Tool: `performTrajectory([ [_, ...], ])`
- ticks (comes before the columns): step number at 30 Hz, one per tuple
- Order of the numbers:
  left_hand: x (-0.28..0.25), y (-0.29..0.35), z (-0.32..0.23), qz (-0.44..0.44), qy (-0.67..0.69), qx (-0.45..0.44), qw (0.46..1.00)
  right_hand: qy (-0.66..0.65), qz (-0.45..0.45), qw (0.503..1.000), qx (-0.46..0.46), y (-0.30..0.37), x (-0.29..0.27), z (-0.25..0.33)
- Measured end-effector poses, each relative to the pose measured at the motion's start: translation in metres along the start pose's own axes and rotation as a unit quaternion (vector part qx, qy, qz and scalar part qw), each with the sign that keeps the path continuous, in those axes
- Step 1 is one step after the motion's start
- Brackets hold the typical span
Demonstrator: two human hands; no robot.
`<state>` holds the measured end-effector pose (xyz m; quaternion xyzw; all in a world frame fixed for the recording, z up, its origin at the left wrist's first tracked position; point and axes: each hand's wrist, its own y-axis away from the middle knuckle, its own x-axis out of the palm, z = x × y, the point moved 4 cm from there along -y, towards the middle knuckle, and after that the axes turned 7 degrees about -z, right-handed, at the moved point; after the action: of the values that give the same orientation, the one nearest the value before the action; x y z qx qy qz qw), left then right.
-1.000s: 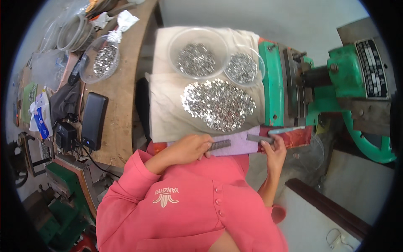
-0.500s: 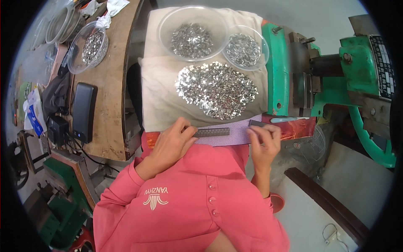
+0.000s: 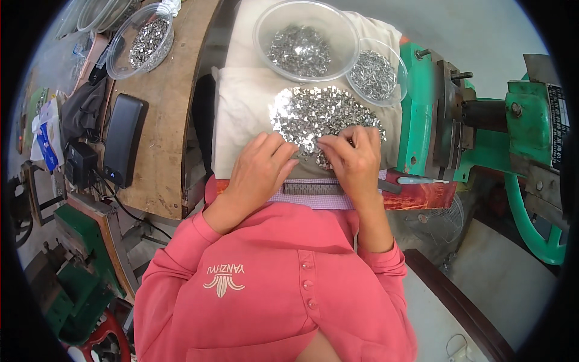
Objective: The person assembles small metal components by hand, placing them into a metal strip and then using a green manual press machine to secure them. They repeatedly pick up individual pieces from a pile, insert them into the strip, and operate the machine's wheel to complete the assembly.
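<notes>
A heap of small shiny metal pieces lies on a beige cloth in front of me. My left hand rests at the heap's near left edge, fingers spread and tips touching the pieces. My right hand lies on the heap's near right part, thumb and forefinger pinched together on a few pieces. Just below both hands a narrow grey metal bar lies on a pale purple board, across a red plank.
A large clear bowl and a smaller bowl, both with metal pieces, stand behind the heap. A green press machine is close on the right. On the wooden bench at left are another bowl and a black device.
Both hands have left the grey bar and moved up onto the heap of metal pieces. The view has shifted closer to the cloth.
</notes>
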<state>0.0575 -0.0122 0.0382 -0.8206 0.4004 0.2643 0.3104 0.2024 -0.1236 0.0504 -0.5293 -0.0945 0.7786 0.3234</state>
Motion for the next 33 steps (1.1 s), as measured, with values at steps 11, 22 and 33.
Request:
performTrajectory([
  [11, 0.004, -0.008, 0.001, -0.001, -0.019, 0.024, 1.0, -0.022, 0.053, 0.998, -0.002, 0.019, -0.003, 0.019],
  [22, -0.016, 0.01, 0.009, -0.02, -0.006, -0.01, 1.0, -0.029, 0.019, 0.999, -0.005, 0.003, -0.004, 0.025],
  [33, -0.021, 0.009, 0.017, -0.05, 0.049, -0.089, 0.994, 0.01, 0.08, 0.997, -0.016, -0.003, 0.007, 0.038],
])
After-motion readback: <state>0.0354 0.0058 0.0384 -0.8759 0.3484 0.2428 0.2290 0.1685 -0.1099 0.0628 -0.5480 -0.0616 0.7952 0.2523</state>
